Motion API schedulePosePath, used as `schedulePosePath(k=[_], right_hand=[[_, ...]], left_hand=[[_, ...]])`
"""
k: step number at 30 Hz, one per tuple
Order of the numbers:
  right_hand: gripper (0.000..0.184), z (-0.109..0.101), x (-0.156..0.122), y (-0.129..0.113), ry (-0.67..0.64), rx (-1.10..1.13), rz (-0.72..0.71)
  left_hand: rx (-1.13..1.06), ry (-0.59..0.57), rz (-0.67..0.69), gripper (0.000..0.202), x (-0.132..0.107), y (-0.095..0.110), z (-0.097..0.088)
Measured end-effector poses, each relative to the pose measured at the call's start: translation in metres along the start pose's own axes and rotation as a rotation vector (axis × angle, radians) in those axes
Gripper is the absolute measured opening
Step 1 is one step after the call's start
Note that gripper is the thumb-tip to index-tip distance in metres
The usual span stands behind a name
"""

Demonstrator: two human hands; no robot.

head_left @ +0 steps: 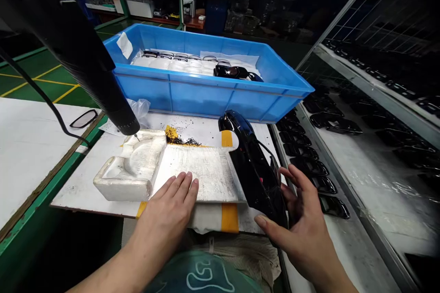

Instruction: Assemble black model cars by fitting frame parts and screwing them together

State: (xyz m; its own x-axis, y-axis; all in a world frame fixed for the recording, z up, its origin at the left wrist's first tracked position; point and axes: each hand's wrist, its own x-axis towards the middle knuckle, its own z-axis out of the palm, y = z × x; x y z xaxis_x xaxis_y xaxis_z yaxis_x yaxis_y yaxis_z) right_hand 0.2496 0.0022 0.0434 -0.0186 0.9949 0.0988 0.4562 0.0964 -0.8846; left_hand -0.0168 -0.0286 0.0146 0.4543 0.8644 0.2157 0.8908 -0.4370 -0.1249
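My left hand (175, 201) lies flat with its fingers stretched out on the front edge of a white foam block (195, 171). The block's left end rises into a shaped cradle (137, 160). My right hand (302, 219) is around the lower end of a glossy black plastic housing (250, 165), thumb on the near side and fingers on the right side. This housing tilts across the right end of the foam block; whether it rests there cannot be seen. Above the cradle hangs a black cylindrical tool (99, 82) with a thin tip.
A blue bin (206, 94) behind the block holds black frames on white wrapping and glossy black parts (233, 72). Black shavings (182, 139) lie on the board. A thin black frame (83, 119) lies at left. Racks (343, 155) of black parts stand at right.
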Motion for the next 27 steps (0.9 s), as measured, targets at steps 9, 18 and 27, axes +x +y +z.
schedulePosePath(k=[9, 18, 27], right_hand=[[0.093, -0.001, 0.001, 0.007, 0.002, -0.098, 0.035], [0.093, 0.06, 0.002, 0.004, -0.121, -0.469, -0.188], [0.074, 0.063, -0.019, -0.007, -0.356, -0.459, -0.17]], left_hand=[[-0.057, 0.01, -0.012, 0.044, -0.037, 0.026, 0.026], [-0.596, 0.061, -0.199, 0.081, -0.029, 0.037, 0.007], [-0.812, -0.005, -0.211, 0.096, -0.022, 0.031, 0.026]])
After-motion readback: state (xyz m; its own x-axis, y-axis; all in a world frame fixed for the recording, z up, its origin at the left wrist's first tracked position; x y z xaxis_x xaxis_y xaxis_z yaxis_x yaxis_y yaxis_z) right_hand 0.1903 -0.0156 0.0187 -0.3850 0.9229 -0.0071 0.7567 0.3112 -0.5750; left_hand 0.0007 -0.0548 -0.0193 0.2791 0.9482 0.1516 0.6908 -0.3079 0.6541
